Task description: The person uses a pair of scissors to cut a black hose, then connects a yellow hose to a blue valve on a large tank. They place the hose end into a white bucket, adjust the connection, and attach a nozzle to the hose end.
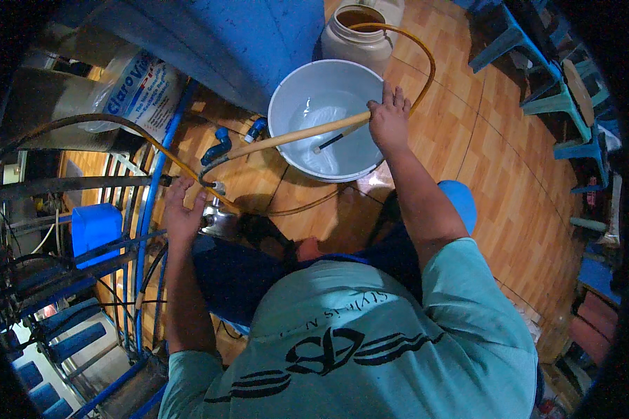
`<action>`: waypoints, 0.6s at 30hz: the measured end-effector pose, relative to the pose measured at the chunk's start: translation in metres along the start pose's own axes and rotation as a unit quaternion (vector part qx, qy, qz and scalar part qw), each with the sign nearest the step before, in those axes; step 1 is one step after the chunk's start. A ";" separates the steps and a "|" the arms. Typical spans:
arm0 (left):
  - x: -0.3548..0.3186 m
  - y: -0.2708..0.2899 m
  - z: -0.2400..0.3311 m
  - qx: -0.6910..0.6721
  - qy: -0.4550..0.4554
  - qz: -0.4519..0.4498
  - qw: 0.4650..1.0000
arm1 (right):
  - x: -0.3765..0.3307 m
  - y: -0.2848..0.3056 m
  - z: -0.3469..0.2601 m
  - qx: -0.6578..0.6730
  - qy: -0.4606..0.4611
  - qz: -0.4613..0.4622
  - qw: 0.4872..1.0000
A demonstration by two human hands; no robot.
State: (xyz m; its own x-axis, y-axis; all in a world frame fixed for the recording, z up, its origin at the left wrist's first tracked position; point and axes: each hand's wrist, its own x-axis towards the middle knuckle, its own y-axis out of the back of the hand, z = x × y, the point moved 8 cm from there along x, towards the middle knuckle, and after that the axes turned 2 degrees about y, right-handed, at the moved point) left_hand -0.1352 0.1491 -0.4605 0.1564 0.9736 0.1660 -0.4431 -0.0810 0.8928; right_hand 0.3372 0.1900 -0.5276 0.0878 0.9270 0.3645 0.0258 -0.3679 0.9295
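My right hand point(390, 122) is over the right rim of a white bucket point(279, 150), closed around the upper end of a long tan, wooden-looking stick point(297, 136). The stick slants across the bucket to a dark curved end beside a blue pipe fitting point(219, 145). Under the stick, a thin black-tipped tube point(332, 142) reaches into the bucket; its upper end goes behind my right hand. My left hand point(182, 213) has its thumb and fingers apart, close to a yellowish-brown hose point(168, 153) and a metal fitting point(220, 220).
A whitish jug point(360, 45) with brown contents stands behind the bucket, a hose curving from its mouth. A big blue drum point(258, 42) is at the back. Metal racks and a blue container point(96, 234) crowd the left. Light-blue plastic stools point(562, 108) line the right.
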 end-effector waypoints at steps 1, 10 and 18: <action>0.000 -0.001 -0.002 -0.003 0.004 0.000 1.000 | -0.001 -0.004 0.001 -0.007 -0.011 -0.016 1.000; 0.001 -0.003 -0.001 -0.035 0.013 -0.007 0.999 | 0.003 -0.006 0.000 0.000 -0.026 -0.082 0.996; 0.001 -0.003 0.008 -0.018 0.033 -0.012 0.999 | 0.005 -0.007 0.000 -0.007 -0.031 -0.097 0.995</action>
State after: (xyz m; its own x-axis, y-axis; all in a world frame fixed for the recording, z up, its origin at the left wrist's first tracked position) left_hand -0.1263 0.1488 -0.4595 0.1091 0.9874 0.1147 -0.4719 -0.0501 0.8803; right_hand 0.3372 0.1970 -0.5328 0.1436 0.9740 0.1753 0.0344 -0.1820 0.9827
